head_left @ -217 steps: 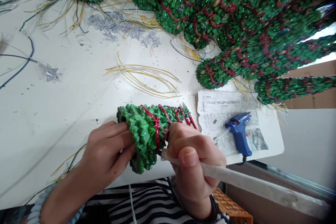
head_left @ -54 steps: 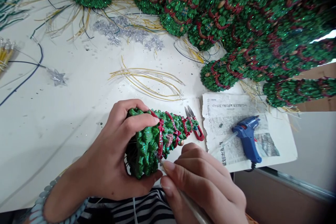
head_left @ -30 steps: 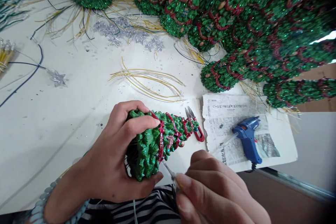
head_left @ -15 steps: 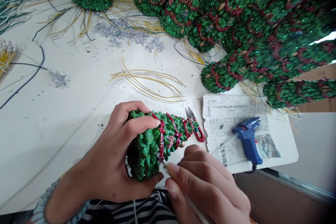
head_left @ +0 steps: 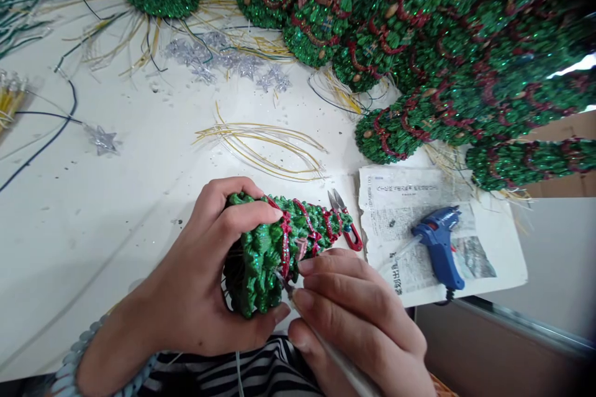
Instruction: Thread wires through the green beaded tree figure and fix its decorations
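Observation:
My left hand (head_left: 200,273) is wrapped round the wide end of a small green glittery Christmas tree figurine (head_left: 261,254) with red garlands. The tree lies on its side, its tip toward the right. In my right hand (head_left: 358,316) is a slim, pale-handled pointed tool (head_left: 338,353), gripped like a pen. The dark tip of this tool touches the tree's lower side beside a red garland. My right fingertips rest close to the garland. Red-handled snips (head_left: 347,220) lie just beyond the tree's tip, partly hidden by it. Wires show at the tree's hollow base.
A blue glue gun (head_left: 440,245) rests on newspaper (head_left: 382,223) at the right. Many finished trees (head_left: 465,74) crowd the back and right. Yellow and white wires (head_left: 261,136), clear plastic stars (head_left: 246,65) and a star on a wire (head_left: 103,140) lie on the white table (head_left: 116,211).
My right hand has shifted slightly up and left, its fingers closer against the tree, and the tool's tip sits a little higher. My left hand and the tree have barely moved.

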A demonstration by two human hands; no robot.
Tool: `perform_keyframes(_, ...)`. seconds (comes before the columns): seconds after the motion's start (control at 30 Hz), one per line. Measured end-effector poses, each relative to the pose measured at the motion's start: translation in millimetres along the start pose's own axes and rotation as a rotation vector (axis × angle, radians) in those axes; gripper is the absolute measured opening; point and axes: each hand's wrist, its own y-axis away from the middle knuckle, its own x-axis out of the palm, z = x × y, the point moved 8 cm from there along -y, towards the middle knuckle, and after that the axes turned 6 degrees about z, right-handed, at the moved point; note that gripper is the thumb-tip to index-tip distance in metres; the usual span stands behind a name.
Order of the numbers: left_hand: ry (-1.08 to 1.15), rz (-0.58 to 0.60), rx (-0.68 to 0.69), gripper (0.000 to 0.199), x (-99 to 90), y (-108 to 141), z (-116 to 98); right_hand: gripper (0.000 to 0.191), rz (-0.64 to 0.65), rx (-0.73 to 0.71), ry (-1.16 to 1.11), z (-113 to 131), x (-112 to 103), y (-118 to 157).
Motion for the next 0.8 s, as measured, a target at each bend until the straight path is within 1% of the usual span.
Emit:
perform_keyframes(0.13, 0.014, 0.006, -0.019, 0.07, 0.7, 0, 1, 0.018, 0.048, 0.051, 0.091, 0, -2, 4)
perform_keyframes(0.23, 0.048, 0.002, -0.03, 0.069, 1.5, -1, 2, 0.017, 0.088, 0.061, 0.105, 2, -2, 4)
perform_keyframes(0.33, 0.045, -0.007, -0.033, 0.07, 1.6, -1, 1, 0.019, 0.062, 0.107, 0.072, 2, -5, 5)
perform_keyframes(0.4, 0.042, -0.018, -0.04, 0.072, 1.1, -1, 1, 0.015, 0.029, 0.15, 0.031, 1, -6, 7)
perform_keyframes(0.5, 0.05, -0.022, -0.041, 0.073, 1.1, -2, 1, 0.008, 0.019, 0.188, -0.037, -2, 0, 13)
perform_keyframes(0.63, 0.061, -0.033, -0.047, 0.072, 1.0, -1, 1, 0.009, 0.058, 0.166, -0.009, 1, 8, 16)
perform_keyframes(0.73, 0.063, -0.029, -0.06, 0.072, 1.8, 0, 1, 0.008, 0.078, 0.199, 0.074, 0, 9, 14)
perform_keyframes(0.8, 0.066, -0.031, -0.064, 0.069, 2.0, 0, 2, 0.007, 0.136, 0.153, 0.129, 4, 11, 11)
